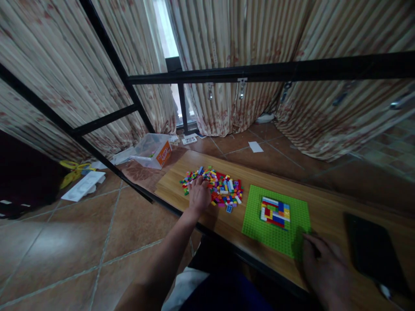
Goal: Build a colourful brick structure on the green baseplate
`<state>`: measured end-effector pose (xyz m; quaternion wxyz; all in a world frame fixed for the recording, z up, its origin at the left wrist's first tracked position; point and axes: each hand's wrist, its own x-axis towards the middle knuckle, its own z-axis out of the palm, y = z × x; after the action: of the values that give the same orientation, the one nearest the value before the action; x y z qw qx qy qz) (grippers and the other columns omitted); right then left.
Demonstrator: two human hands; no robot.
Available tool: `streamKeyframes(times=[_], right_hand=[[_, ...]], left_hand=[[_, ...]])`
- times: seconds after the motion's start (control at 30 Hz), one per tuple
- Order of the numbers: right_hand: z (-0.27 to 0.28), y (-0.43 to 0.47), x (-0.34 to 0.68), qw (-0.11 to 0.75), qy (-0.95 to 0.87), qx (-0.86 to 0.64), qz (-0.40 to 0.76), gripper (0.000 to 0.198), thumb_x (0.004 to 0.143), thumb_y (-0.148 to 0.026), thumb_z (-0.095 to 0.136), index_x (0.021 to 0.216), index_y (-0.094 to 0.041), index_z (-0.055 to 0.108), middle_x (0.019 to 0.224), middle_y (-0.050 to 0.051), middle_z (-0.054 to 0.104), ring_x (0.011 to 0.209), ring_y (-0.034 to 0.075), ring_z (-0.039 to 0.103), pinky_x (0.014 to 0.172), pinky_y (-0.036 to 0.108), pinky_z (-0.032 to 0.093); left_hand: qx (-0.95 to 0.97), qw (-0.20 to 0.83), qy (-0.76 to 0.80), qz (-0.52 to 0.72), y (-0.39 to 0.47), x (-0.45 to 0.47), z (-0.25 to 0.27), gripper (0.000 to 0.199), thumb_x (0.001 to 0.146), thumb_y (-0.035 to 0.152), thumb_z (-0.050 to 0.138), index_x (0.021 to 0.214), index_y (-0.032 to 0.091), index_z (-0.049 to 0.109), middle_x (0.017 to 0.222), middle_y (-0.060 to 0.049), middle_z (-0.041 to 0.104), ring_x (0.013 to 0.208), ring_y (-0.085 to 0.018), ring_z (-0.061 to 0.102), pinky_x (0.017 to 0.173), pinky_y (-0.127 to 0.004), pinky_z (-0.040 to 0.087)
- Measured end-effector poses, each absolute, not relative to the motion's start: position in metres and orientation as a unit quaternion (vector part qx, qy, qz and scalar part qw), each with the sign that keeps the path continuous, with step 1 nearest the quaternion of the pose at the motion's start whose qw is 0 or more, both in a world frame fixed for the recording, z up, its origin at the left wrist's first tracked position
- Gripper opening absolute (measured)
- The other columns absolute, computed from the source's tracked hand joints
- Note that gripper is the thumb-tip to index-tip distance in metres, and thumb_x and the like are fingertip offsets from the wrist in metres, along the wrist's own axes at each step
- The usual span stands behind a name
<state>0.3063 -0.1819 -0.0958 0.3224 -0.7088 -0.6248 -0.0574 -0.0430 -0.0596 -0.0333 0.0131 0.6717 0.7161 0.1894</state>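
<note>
My left hand reaches into a loose pile of small coloured toy bricks, its fingers stretched down and a little apart among them. Any brick under its fingertips is hidden. To the right lies a green studded baseplate. On it sits a flat, roughly square patch of built bricks in red, blue, yellow, white and orange. My right hand is at the right edge of the baseplate, thumb and forefinger curled together. It is somewhat blurred, and what its fingertips hold, if anything, cannot be made out.
The bricks and baseplate rest on a long wooden tabletop. A dark tablet-like slab lies at the right with a white cable end. Beyond the left end stands a clear plastic box with an orange label. A black metal bar crosses before the curtains.
</note>
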Motion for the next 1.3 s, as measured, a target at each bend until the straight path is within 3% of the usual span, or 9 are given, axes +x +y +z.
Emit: streamKeyframes(times=[0.3,0.7,0.97,1.3], right_hand=[[-0.096,-0.180,0.303,0.346,-0.612,-0.709,-0.057,0.038,0.089,-0.041,0.043,0.093,-0.015,0.071,0.102,0.013,0.067,0.093,0.026,0.064,0.082,0.039,0.052],[-0.093,-0.180,0.298,0.362,-0.597,-0.715,-0.037,0.033,0.091,-0.038,0.046,0.095,-0.018,0.071,0.102,0.012,0.067,0.095,0.025,0.063,0.086,0.039,0.051],[-0.096,-0.179,0.301,0.361,-0.602,-0.710,-0.056,0.034,0.090,-0.038,0.046,0.093,-0.017,0.072,0.101,0.012,0.067,0.095,0.026,0.063,0.085,0.040,0.051],[-0.095,-0.180,0.303,0.355,-0.599,-0.716,-0.044,0.034,0.088,-0.040,0.046,0.093,-0.017,0.071,0.100,0.012,0.067,0.095,0.027,0.063,0.084,0.041,0.051]], left_hand=[[0.683,-0.008,0.703,0.199,-0.059,-0.047,-0.034,0.015,0.087,0.019,0.054,0.087,0.020,0.068,0.124,-0.008,0.063,0.113,-0.030,0.056,0.099,-0.048,0.041],[0.697,-0.010,0.697,0.165,-0.050,-0.046,-0.032,0.017,0.084,0.024,0.057,0.089,0.022,0.073,0.127,-0.010,0.061,0.116,-0.034,0.054,0.097,-0.053,0.043],[0.698,0.011,0.664,0.268,-0.068,-0.059,-0.034,0.020,0.084,0.017,0.053,0.090,0.021,0.072,0.123,-0.009,0.064,0.116,-0.028,0.057,0.101,-0.047,0.044],[0.687,0.039,0.667,0.286,-0.104,-0.054,-0.044,0.014,0.084,0.020,0.057,0.093,0.022,0.069,0.126,-0.008,0.061,0.117,-0.026,0.056,0.102,-0.043,0.044]])
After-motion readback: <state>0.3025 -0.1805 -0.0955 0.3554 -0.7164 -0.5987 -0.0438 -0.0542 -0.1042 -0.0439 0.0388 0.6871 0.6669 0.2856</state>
